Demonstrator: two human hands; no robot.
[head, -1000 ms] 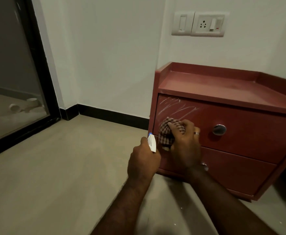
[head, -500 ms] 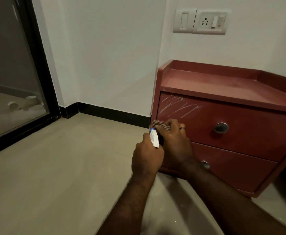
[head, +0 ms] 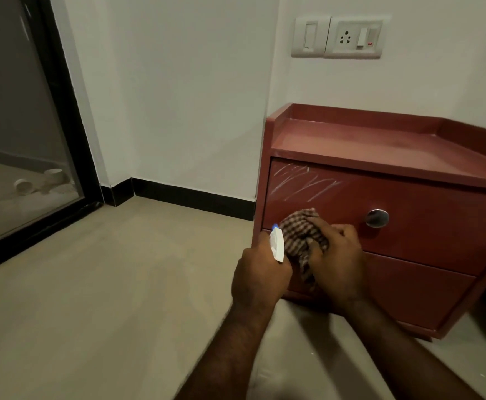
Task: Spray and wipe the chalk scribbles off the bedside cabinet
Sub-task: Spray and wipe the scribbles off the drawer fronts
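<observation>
Wiping: the step in hand looks to be rubbing the chalk scribbles (head: 302,180) off the upper drawer front (head: 426,203) of the bedside cabinet (head: 351,140); the white lines are plainly not yet cleared

Right hand: the right hand (head: 338,264) has its fingers curled round a bunched checked cloth (head: 299,233); the cloth lies against the drawer front

Left hand: the left hand (head: 260,272) is wrapped round a white spray bottle (head: 277,245); its blue-tipped nozzle points at the cabinet, just beside the cloth on the left

Scribbles: above the right hand and a little to its left, apart from the cloth; they run up to the drawer's top edge

Reach: the cloth should travel up and leftward from the hand, so that it covers the whole marked patch

Pressure: a flatter pad of cloth under the fingers would likely lift more chalk than a tight wad; overlapping strokes would probably smear less

Wetness: I cannot tell whether the marked patch is damp; if dry, a short spray above the cloth seems wise

Clearance: the round knob (head: 377,218) sits to the right of the right hand; strokes need not go that way
</observation>
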